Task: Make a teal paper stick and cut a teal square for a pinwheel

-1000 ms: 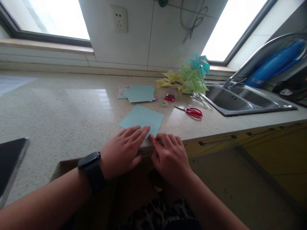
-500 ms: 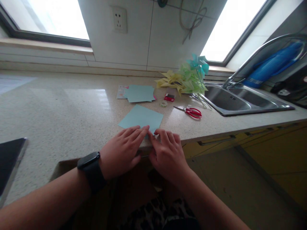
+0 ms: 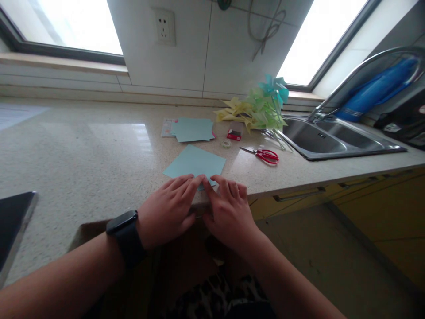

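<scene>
The left hand (image 3: 168, 210) lies flat, palm down, at the front edge of the counter (image 3: 83, 155), and its fingers are stretched over the near corner of a light blue sheet (image 3: 195, 163). The right hand (image 3: 229, 212) is just beside it, also palm down, with the fingertips pressing on the same near corner. The two index fingers almost meet there. Neither hand closes around the paper; they only press it down on the counter. The sheet lies flat near the front edge, with one corner pointing to the person. On the left wrist there is a black watch (image 3: 124, 235).

Further back lies a stack of paper (image 3: 192, 129) of the same blue. To the right of it are a small red box (image 3: 234, 134) and a roll of tape (image 3: 226, 143), then red scissors (image 3: 264, 155). Behind them is a bunch of paper pinwheels (image 3: 262, 108), yellow, green and blue, just beside the sink (image 3: 332, 141). A dark tablet (image 3: 13, 226) lies at the far left
</scene>
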Demonstrator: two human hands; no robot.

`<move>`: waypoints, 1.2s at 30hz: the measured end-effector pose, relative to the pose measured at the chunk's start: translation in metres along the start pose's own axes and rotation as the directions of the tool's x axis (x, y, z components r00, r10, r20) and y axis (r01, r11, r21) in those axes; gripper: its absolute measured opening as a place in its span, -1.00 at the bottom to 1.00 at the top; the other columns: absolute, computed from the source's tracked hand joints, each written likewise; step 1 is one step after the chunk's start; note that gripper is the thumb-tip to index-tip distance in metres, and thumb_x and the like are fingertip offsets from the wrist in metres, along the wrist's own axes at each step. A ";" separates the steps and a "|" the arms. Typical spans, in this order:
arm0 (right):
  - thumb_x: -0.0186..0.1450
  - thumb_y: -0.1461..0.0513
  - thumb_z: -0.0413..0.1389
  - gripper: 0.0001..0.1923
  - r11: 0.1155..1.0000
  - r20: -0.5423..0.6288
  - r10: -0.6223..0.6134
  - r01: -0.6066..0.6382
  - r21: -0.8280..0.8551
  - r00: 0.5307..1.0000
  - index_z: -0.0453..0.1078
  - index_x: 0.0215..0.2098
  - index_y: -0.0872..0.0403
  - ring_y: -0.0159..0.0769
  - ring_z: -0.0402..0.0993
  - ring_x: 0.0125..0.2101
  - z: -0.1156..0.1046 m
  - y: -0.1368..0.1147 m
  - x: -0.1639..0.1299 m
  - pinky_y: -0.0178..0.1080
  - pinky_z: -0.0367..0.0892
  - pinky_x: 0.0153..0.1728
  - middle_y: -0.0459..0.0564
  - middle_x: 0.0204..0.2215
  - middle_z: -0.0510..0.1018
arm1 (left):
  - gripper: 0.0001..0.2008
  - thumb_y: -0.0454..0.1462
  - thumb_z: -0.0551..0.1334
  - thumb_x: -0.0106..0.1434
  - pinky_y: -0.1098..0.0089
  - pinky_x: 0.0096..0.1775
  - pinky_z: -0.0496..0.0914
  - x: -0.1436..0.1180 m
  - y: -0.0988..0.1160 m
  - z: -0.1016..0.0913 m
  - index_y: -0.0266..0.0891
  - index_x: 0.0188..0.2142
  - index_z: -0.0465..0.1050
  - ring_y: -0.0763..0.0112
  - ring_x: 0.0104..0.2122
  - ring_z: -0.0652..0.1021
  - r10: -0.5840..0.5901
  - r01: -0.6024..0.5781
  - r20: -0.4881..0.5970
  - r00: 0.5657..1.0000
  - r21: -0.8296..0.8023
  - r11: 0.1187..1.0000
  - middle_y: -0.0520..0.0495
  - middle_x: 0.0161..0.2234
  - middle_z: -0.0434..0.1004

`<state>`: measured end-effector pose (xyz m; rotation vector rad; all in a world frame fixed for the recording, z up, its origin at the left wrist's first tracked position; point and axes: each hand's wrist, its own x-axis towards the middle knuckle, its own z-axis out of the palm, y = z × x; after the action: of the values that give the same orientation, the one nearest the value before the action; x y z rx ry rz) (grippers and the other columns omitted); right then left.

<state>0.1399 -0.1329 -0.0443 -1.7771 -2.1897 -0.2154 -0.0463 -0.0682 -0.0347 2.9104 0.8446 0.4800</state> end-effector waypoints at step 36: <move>0.19 0.03 0.17 -0.15 0.995 0.094 0.070 -0.077 0.064 0.993 0.12 0.39 0.08 0.12 0.18 0.14 -0.006 -0.004 0.013 0.15 0.06 0.13 0.19 0.25 0.28 | -0.47 -0.33 0.28 0.25 0.03 0.27 0.26 0.007 0.004 -0.007 -0.33 0.21 0.27 0.02 0.23 0.35 0.000 0.001 0.038 0.999 -0.038 0.999 -0.31 0.21 0.39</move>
<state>0.1342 -0.1235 -0.0343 -1.8606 -2.1612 -0.0436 -0.0411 -0.0679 -0.0255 2.8746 0.8223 0.4350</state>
